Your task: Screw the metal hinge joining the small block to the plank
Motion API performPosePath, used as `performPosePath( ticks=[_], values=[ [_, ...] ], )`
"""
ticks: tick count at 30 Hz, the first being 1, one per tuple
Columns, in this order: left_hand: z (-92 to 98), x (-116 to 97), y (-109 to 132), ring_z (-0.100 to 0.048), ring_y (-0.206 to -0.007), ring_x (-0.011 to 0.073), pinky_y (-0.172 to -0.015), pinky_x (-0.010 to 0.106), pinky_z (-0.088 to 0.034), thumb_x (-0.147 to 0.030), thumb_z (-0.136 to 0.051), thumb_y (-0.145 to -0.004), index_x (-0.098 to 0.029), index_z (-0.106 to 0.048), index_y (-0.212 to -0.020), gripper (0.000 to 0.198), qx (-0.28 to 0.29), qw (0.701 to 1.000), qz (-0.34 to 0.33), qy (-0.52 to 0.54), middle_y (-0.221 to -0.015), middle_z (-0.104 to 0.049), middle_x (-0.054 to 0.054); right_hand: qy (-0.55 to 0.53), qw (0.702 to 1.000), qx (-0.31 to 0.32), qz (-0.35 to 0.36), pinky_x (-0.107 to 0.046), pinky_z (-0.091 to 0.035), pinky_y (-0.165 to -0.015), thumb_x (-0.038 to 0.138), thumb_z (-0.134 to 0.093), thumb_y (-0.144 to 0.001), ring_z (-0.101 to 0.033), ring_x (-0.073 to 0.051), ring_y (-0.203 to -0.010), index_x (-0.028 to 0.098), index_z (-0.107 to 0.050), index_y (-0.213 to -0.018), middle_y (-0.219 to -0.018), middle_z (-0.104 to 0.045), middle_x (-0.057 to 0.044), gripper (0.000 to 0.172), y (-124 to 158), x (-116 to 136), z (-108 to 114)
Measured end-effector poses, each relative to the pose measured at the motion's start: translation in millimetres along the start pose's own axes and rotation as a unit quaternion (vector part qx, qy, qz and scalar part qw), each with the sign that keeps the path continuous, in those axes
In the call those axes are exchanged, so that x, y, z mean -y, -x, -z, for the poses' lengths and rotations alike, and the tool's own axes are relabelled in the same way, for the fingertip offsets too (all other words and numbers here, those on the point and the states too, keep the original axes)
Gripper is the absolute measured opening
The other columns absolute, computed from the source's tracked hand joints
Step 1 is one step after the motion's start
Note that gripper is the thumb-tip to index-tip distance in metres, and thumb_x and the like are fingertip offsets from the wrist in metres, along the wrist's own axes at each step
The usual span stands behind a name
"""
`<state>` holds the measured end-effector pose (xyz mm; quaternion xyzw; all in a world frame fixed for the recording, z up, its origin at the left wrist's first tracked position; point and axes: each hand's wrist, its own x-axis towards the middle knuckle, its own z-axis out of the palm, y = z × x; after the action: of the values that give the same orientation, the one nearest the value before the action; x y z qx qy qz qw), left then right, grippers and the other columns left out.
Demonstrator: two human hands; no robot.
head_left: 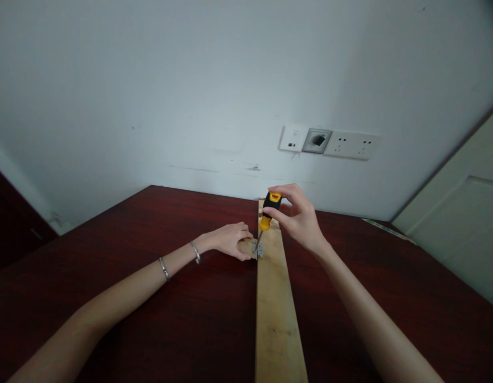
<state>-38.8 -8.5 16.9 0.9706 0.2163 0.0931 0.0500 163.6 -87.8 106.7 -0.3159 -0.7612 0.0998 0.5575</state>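
Note:
My right hand [296, 215] grips a yellow and black screwdriver [273, 205] by its handle, with the shaft slanting down and to the left. Its tip meets a small metal hinge [259, 249]. That hinge spans the joint between a long pale wooden board [276, 303] and a short wooden piece [246, 246] on the board's left side. Around the short piece my left hand [232, 239] is closed, thumb nearer me and fingers on the far side. Any screw under the tip is too small to make out.
Everything rests on a dark red wooden table [182, 319] that meets a white wall [150, 96]. Wall sockets [352, 145] sit above its back edge, one with a black plug [319, 140]. A pale door [465, 213] stands at the right.

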Motion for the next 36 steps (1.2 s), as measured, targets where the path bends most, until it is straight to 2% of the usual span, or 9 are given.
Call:
performPosePath(
  ticks=[10, 14, 20, 25, 30, 36],
  values=[
    [1.2, 0, 0, -0.057, -0.094, 0.0246, -0.086, 0.032, -0.043, -0.053, -0.07, -0.071, -0.015, -0.065, -0.112, 0.057, 0.007, 1.0, -0.009, -0.019, -0.102, -0.06, 0.009, 0.026, 1.0, -0.007, -0.007, -0.033, -0.057, -0.075, 0.029, -0.071, -0.078, -0.058, -0.021, -0.102, 0.028, -0.062, -0.107, -0.108, -0.057, -0.006, 0.031, -1, 2, 0],
    [1.3, 1, -1, -0.057, -0.093, 0.024, -0.086, 0.031, -0.043, -0.054, -0.069, -0.071, -0.015, -0.065, -0.111, 0.056, 0.008, 1.0, -0.01, -0.02, -0.101, -0.06, 0.009, 0.016, 1.0, 0.005, -0.021, -0.033, -0.056, -0.076, 0.024, -0.064, -0.081, -0.056, -0.021, -0.105, 0.027, -0.06, -0.112, -0.113, -0.056, -0.007, 0.031, -1, 3, 2],
    [0.5, 2, -1, -0.057, -0.093, 0.0233, -0.084, 0.03, -0.043, -0.054, -0.07, -0.071, -0.015, -0.065, -0.11, 0.056, 0.005, 1.0, -0.011, -0.015, -0.101, -0.06, 0.009, 0.009, 0.999, 0.045, -0.029, -0.034, -0.054, -0.08, 0.012, -0.052, -0.08, -0.055, -0.021, -0.106, 0.027, -0.052, -0.123, -0.122, -0.055, -0.007, 0.046, 1, -2, 6],
    [1.0, 1, 0, -0.057, -0.094, 0.0231, -0.085, 0.03, -0.043, -0.054, -0.07, -0.071, -0.015, -0.065, -0.11, 0.055, 0.002, 1.0, -0.011, -0.008, -0.102, -0.06, 0.009, 0.027, 0.999, 0.036, -0.028, -0.038, -0.053, -0.083, 0.018, -0.056, -0.083, -0.056, -0.022, -0.103, 0.029, -0.053, -0.122, -0.119, -0.056, -0.006, 0.041, 1, -3, 5],
    [2.9, -1, -1, -0.057, -0.092, 0.024, -0.085, 0.032, -0.043, -0.053, -0.071, -0.07, -0.015, -0.066, -0.108, 0.053, 0.005, 1.0, -0.007, -0.01, -0.101, -0.06, 0.009, -0.023, 0.997, 0.035, -0.059, -0.037, -0.056, -0.081, 0.029, -0.06, -0.084, -0.058, -0.02, -0.101, 0.031, -0.054, -0.119, -0.12, -0.053, -0.006, 0.036, 2, -5, -1],
    [2.2, -2, -1, -0.056, -0.091, 0.0242, -0.083, 0.031, -0.043, -0.053, -0.07, -0.07, -0.015, -0.066, -0.107, 0.053, 0.004, 1.0, 0.001, -0.015, -0.1, -0.06, 0.009, -0.035, 0.997, 0.031, -0.063, -0.038, -0.058, -0.083, 0.034, -0.064, -0.083, -0.058, -0.022, -0.109, 0.029, -0.058, -0.119, -0.124, -0.056, -0.007, 0.036, 2, -6, -4]
  ],
)
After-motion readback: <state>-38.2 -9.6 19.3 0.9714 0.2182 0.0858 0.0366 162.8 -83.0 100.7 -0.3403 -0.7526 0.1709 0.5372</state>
